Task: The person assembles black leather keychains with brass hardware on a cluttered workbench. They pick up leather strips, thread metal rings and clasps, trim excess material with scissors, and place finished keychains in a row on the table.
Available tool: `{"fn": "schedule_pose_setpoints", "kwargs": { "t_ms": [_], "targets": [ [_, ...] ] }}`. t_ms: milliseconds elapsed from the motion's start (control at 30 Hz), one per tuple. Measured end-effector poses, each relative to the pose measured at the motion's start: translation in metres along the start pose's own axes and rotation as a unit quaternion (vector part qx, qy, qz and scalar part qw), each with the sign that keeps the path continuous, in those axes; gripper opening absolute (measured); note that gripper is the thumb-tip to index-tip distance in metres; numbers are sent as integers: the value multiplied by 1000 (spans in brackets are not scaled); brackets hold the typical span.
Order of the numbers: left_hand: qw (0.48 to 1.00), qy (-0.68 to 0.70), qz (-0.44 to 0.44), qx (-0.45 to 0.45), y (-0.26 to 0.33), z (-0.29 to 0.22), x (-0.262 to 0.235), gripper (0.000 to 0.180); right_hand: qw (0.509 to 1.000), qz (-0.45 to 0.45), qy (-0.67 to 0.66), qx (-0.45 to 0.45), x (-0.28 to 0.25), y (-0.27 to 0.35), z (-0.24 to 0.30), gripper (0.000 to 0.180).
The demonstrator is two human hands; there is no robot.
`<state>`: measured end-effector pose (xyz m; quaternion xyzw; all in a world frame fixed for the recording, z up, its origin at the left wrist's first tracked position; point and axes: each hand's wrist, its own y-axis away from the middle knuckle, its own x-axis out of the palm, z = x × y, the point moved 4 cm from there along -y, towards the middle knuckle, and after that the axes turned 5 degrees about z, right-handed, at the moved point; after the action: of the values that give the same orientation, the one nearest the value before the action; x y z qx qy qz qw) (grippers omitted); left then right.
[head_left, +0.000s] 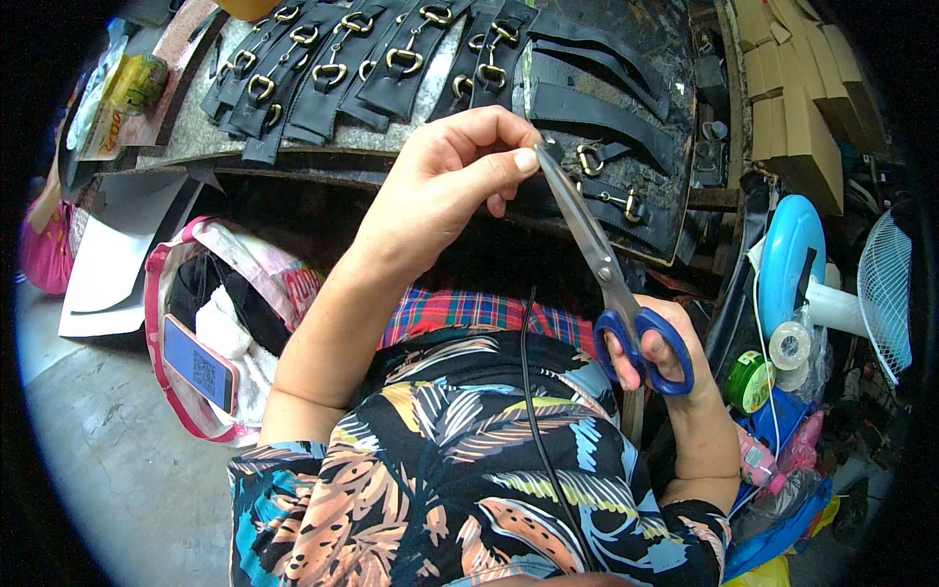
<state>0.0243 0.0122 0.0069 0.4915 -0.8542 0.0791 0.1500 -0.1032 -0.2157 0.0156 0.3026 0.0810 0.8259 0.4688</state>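
Note:
Scissors with steel blades and blue handle loops are in my right hand, with fingers through the loops. Their blades point up and away, looking nearly closed. At the blade tips, my left hand pinches with thumb and forefinger. Whatever lies between those fingertips is too small to make out. Just beyond, black leather-like straps lie on the workbench, some with gold-coloured metal rings. More black straps with gold bit-shaped buckles lie in a row farther left.
A pink-trimmed bag holding a phone and white cloth sits at left. On the right stand a blue and white fan, a green spool and cardboard. A black cable runs down over my patterned shirt.

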Motion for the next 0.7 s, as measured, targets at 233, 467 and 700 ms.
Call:
{"fn": "schedule_pose_setpoints", "kwargs": {
  "t_ms": [233, 467, 700],
  "targets": [
    [992, -124, -36, 10, 4, -4, 2, 11, 998, -57, 34, -16, -9, 5, 4, 68],
    [718, -642, -192, 190, 16, -39, 14, 11, 982, -139, 106, -75, -36, 22, 23, 71],
    [676, -675, -76, 286, -18, -24, 60, 8, 964, -184, 158, -113, -46, 29, 40, 68]
  ]
}}
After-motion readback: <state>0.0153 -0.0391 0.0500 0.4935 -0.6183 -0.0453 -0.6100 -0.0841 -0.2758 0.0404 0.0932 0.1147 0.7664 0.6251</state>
